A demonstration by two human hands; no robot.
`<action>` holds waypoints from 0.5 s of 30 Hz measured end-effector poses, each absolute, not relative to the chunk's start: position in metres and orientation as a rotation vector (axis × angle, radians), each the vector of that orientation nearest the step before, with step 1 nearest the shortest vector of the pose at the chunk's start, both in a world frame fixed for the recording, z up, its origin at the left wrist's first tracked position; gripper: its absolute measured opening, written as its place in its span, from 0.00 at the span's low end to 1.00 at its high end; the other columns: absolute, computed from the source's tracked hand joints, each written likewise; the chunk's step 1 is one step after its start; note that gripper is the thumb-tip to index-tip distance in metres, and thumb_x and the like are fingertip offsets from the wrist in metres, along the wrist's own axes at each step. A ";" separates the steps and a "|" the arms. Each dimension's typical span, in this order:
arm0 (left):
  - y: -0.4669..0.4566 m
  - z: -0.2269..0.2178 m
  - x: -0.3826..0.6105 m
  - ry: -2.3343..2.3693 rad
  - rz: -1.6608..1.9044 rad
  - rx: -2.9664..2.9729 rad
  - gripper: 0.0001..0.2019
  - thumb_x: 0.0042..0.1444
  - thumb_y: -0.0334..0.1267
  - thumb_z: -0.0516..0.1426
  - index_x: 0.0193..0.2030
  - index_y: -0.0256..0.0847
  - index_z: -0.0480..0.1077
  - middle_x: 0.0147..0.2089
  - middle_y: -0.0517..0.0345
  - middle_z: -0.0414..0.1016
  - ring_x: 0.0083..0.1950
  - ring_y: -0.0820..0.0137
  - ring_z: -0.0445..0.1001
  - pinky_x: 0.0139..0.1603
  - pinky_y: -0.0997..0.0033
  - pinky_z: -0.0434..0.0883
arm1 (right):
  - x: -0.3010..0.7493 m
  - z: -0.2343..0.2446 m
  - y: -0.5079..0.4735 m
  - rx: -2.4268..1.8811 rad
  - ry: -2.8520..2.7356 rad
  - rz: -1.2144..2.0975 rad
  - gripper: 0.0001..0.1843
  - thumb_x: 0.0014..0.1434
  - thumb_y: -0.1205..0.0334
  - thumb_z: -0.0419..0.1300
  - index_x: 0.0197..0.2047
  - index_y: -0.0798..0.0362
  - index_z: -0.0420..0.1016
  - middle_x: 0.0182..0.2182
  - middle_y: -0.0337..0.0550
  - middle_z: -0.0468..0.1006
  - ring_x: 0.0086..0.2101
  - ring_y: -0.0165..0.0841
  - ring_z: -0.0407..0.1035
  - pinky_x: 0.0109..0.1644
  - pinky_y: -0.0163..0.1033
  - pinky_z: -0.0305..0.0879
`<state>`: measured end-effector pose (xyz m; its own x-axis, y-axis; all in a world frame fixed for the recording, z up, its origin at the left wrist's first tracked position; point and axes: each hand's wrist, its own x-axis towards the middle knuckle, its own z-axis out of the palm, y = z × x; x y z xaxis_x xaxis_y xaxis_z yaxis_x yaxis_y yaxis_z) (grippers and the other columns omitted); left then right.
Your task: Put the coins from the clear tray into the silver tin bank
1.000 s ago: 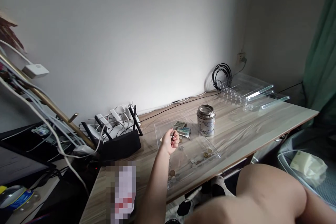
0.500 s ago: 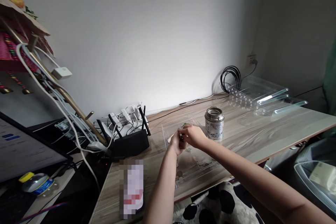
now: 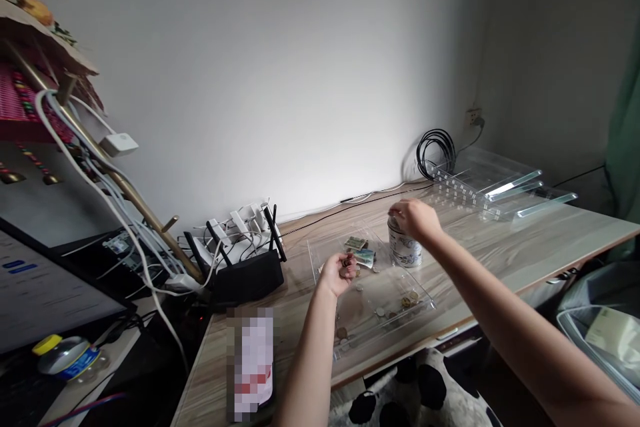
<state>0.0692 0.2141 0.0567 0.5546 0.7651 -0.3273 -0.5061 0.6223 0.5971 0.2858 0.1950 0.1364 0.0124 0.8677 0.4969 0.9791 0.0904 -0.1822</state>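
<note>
My left hand [image 3: 338, 275] is curled around some coins [image 3: 345, 271], held over a clear plastic tray [image 3: 367, 310]. My right hand [image 3: 415, 217] is at the top of a round metal coin tin [image 3: 406, 250] with a patterned side. Its fingers are bent down together over the lid, and whatever is between them is hidden. Folded banknotes [image 3: 363, 256] lie in the tray just beyond my left hand. Several loose coins [image 3: 409, 300] are scattered near the tray's right side, and a few more lie toward its front left.
A black router [image 3: 250, 277] and a tangle of white plugs stand left of the tray. Nearer is a blurred-out flat item [image 3: 253, 363]. Stacked clear plastic panels [image 3: 490, 190] and a coiled black cable [image 3: 436, 153] occupy the back right. A bottle [image 3: 73, 357] lies far left.
My right hand has left my left hand and moved right onto the tin's top. The banknotes and coins it covered now show. My left hand has stayed over the tray.
</note>
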 end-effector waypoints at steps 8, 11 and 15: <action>0.211 0.057 0.071 0.630 0.928 0.516 0.08 0.48 0.23 0.50 0.36 0.24 0.66 0.37 0.38 0.71 0.41 0.66 0.72 0.27 0.83 0.71 | 0.323 0.146 0.210 -1.997 -1.921 -0.281 0.12 0.48 0.62 0.52 0.33 0.50 0.76 0.32 0.47 0.74 0.37 0.37 0.64 0.32 0.35 0.57; 0.211 0.056 0.071 0.674 0.954 0.527 0.07 0.49 0.25 0.51 0.36 0.25 0.67 0.36 0.39 0.72 0.39 0.66 0.73 0.24 0.84 0.70 | 0.288 0.134 0.194 -1.755 -1.889 -0.314 0.15 0.53 0.59 0.48 0.39 0.49 0.73 0.35 0.45 0.73 0.37 0.34 0.64 0.34 0.34 0.57; 0.214 0.053 0.072 0.743 1.006 0.497 0.06 0.50 0.26 0.51 0.32 0.29 0.68 0.32 0.45 0.74 0.34 0.69 0.74 0.25 0.82 0.71 | 0.230 0.106 0.183 -1.528 -2.147 -0.004 0.14 0.53 0.56 0.49 0.35 0.47 0.74 0.33 0.40 0.73 0.31 0.29 0.66 0.30 0.31 0.56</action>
<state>0.0724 0.2144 0.0535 0.3288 0.8871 -0.3239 -0.5700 0.4599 0.6809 0.2303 0.1831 0.1062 -0.2441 0.8847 0.3972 0.8860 0.3699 -0.2794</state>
